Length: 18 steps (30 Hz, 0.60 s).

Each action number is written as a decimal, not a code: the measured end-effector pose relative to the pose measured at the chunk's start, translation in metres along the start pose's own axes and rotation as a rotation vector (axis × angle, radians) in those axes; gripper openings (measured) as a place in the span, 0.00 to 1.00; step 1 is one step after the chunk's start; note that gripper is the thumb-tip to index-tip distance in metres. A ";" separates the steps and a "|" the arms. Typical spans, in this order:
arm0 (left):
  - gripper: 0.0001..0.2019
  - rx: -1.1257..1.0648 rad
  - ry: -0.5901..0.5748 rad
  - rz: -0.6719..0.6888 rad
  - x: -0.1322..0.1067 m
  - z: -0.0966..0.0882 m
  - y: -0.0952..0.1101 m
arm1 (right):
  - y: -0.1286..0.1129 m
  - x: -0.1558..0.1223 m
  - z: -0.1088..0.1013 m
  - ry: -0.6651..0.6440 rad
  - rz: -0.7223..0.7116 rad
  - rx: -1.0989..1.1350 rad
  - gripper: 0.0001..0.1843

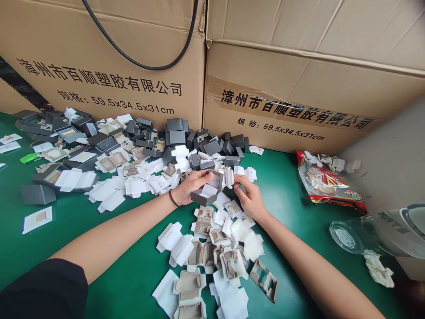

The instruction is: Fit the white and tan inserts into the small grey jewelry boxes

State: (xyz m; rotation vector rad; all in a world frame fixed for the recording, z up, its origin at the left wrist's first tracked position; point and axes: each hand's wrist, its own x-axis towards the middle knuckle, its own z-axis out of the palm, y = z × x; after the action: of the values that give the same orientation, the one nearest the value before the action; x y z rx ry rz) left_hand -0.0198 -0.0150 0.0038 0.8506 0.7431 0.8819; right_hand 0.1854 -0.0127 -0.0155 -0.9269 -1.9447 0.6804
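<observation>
In the middle of the head view, my left hand [187, 189] is closed around a small dark grey hinged gift box [205, 198]. Its lid stands up, and white lining shows inside. Just right of it, my right hand [249, 197] pinches a small folded white card insert [229, 178] between thumb and fingers, apart from the box. Below both hands lies a loose heap of folded card inserts [201, 252], some white side up, others grey-brown. A die-cut card piece with holes [264, 280] lies at the heap's right edge.
Dark grey boxes [175, 130] and white card pieces [106, 190] are piled along the back of the green table [292, 248]. Large cardboard cartons [265, 75] stand behind. At right are a red snack bag [332, 184], a clear plastic cup [375, 232] and a crumpled tissue [378, 269].
</observation>
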 end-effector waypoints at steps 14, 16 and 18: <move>0.24 0.061 0.098 0.025 0.001 0.001 -0.001 | -0.006 -0.003 0.004 0.189 -0.152 -0.219 0.10; 0.24 0.026 0.073 0.009 0.003 -0.002 -0.001 | -0.006 -0.002 0.004 0.163 -0.130 -0.205 0.08; 0.24 0.003 0.038 0.005 0.004 -0.005 -0.002 | -0.006 -0.001 0.004 0.142 -0.113 -0.184 0.07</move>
State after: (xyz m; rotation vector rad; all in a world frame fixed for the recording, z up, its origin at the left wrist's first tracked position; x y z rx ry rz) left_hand -0.0217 -0.0106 -0.0014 0.8407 0.7753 0.9037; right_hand 0.1805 -0.0174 -0.0137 -0.9419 -1.9381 0.3653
